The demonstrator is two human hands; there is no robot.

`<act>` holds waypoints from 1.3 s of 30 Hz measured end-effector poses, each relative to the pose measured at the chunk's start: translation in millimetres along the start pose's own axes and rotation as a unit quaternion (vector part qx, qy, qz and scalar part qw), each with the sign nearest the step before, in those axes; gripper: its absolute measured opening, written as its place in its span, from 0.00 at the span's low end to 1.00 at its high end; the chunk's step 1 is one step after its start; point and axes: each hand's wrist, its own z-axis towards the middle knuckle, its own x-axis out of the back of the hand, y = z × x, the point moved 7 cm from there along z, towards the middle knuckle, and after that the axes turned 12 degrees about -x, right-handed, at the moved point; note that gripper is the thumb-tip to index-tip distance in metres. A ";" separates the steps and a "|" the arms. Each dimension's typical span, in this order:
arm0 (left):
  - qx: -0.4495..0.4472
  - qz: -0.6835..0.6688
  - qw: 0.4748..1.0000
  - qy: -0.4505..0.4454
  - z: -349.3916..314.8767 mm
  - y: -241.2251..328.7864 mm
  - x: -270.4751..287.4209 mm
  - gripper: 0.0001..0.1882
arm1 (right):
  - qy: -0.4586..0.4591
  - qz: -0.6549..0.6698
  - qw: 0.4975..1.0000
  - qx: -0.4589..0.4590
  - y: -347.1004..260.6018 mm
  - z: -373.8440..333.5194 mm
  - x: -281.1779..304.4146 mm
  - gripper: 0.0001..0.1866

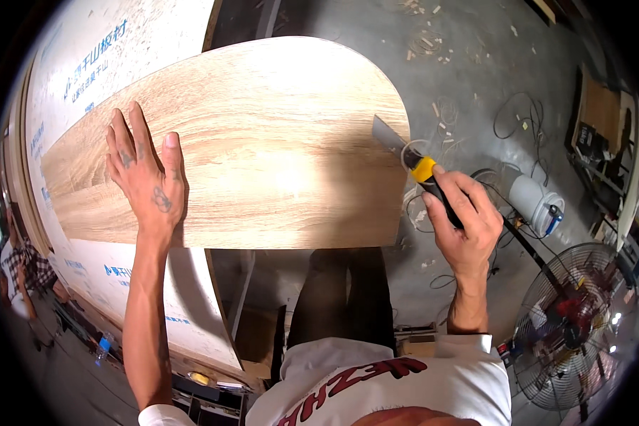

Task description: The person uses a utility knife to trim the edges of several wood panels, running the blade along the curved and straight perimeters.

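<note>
Trimming the edge of a light oak-grain wooden panel [263, 142] with a curved right end, mid-frame

Left hand [147, 177] lies flat, fingers spread, on the panel's left part; right hand [461, 213] is wrapped around a yellow-and-black utility knife [420, 170], blade touching the panel's right edge.

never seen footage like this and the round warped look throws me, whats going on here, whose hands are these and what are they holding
There is no machine here. A person wears a wide fisheye camera on the head, looking down at their own two bare hands, which is why straight edges bend near the rim.

The wood-grain panel with one rounded end lies in front of them, on top of a pale printed sheet board. The left hand rests flat on the panel, fingers spread. The right hand has its grip closed around a utility knife with a yellow and black handle; its blade sits at the panel's right edge.

Below, on the concrete floor, lie thin trimmed strips, a cable and a standing fan.
</note>
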 end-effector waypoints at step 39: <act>0.064 -0.121 0.988 0.069 -6.8 -8.6 17.3 0.46 | -0.351 0.014 0.836 0.421 -117.8 236.5 -110.4 0.24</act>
